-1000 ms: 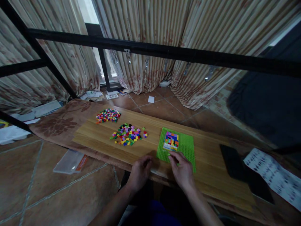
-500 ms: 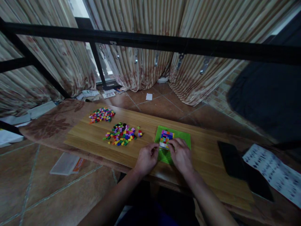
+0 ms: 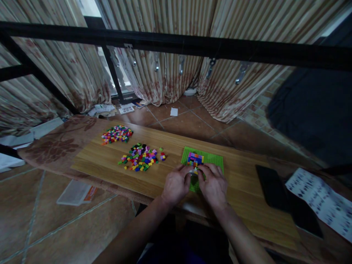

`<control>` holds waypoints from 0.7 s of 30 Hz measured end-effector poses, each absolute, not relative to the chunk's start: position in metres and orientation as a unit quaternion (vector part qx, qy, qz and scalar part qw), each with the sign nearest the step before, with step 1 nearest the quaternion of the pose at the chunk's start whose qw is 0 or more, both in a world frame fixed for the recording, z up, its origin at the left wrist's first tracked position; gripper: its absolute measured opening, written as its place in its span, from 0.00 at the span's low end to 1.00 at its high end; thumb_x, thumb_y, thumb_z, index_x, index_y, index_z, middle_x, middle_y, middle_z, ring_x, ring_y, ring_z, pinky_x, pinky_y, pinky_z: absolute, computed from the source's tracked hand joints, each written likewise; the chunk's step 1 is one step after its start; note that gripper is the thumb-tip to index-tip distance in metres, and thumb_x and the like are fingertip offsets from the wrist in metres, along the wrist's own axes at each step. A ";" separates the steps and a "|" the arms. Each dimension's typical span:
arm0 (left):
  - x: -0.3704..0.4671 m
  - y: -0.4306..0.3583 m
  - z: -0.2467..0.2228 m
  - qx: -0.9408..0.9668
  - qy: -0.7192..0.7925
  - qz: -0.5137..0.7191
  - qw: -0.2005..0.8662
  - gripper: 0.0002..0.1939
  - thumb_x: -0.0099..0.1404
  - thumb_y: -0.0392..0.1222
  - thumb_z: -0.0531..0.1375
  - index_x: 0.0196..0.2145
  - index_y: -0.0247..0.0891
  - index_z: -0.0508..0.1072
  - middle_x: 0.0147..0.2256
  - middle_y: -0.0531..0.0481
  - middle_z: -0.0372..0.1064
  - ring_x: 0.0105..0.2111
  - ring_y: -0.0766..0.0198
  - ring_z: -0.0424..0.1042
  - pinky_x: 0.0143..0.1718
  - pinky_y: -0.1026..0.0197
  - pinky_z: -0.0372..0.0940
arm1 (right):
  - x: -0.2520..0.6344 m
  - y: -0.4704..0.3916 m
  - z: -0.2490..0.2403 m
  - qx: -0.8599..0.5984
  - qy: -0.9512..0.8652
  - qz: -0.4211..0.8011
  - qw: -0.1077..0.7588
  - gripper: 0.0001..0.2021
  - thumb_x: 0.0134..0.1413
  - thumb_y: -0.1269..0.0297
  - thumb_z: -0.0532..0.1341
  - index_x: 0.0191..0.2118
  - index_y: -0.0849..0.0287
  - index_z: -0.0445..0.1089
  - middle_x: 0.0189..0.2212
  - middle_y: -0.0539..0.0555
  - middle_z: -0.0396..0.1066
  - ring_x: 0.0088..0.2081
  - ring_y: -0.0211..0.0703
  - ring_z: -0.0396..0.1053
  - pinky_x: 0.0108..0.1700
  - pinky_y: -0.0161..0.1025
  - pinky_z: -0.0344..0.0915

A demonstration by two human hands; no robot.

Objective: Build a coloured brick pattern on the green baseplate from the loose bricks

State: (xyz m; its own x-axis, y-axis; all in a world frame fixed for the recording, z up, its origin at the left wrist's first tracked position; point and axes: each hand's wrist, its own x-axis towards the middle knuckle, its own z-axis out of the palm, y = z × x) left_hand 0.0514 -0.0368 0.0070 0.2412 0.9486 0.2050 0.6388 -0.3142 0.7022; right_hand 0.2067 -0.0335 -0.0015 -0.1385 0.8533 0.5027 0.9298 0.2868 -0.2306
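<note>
A green studded baseplate (image 3: 213, 157) lies on the wooden board, with a block of colourful toy bricks (image 3: 195, 157) built up on it, blue, pink and orange among them. My left hand (image 3: 177, 182) is at the near left side of the built bricks, fingers bent and closed at the tips. My right hand (image 3: 213, 181) comes in from the right, its thumb and fingers pinched at the same near edge. White shows between the two sets of fingertips. Whatever small piece either hand grips is hidden by the fingers.
Two piles of loose bricks, a nearer one (image 3: 143, 157) and a farther one (image 3: 117, 134), lie left on the wooden board (image 3: 167, 143). Right are a black flat object (image 3: 271, 187) and a printed sheet (image 3: 320, 201). A black rail (image 3: 176, 42) crosses ahead.
My left hand has moved right, closer to my right hand. Both hands now cover more of the near part of the brick build. The view has shifted slightly.
</note>
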 end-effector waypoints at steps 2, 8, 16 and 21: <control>0.053 -0.037 0.005 0.769 0.524 0.294 0.220 0.18 0.67 0.35 0.51 0.52 0.42 0.69 0.43 0.48 0.69 0.42 0.63 0.71 0.46 0.60 0.68 | 0.208 -0.037 -0.003 -0.586 -0.754 -0.067 0.287 0.09 0.60 0.67 0.56 0.39 0.57 0.74 0.39 0.54 0.71 0.40 0.45 0.63 0.42 0.39 0.62; 0.057 -0.039 0.003 0.821 0.511 0.214 0.142 0.19 0.67 0.36 0.51 0.55 0.40 0.65 0.46 0.46 0.67 0.44 0.59 0.69 0.45 0.57 0.69 | 0.209 -0.044 -0.007 -0.582 -0.760 -0.084 0.277 0.12 0.60 0.69 0.55 0.43 0.57 0.75 0.42 0.56 0.70 0.41 0.46 0.62 0.43 0.40 0.62; 0.059 -0.041 0.002 0.845 0.504 0.161 0.074 0.20 0.67 0.36 0.52 0.56 0.36 0.62 0.47 0.43 0.67 0.44 0.57 0.69 0.45 0.56 0.70 | 0.206 -0.044 -0.005 -0.582 -0.766 -0.088 0.258 0.12 0.59 0.70 0.56 0.44 0.59 0.75 0.43 0.57 0.71 0.42 0.47 0.62 0.45 0.41 0.62; 0.064 -0.038 0.005 0.849 0.508 0.139 0.043 0.17 0.69 0.37 0.50 0.54 0.35 0.64 0.46 0.44 0.68 0.44 0.57 0.69 0.44 0.58 0.69 | 0.205 -0.042 -0.003 -0.582 -0.769 -0.086 0.249 0.12 0.61 0.69 0.54 0.43 0.60 0.75 0.42 0.56 0.71 0.42 0.47 0.62 0.45 0.41 0.62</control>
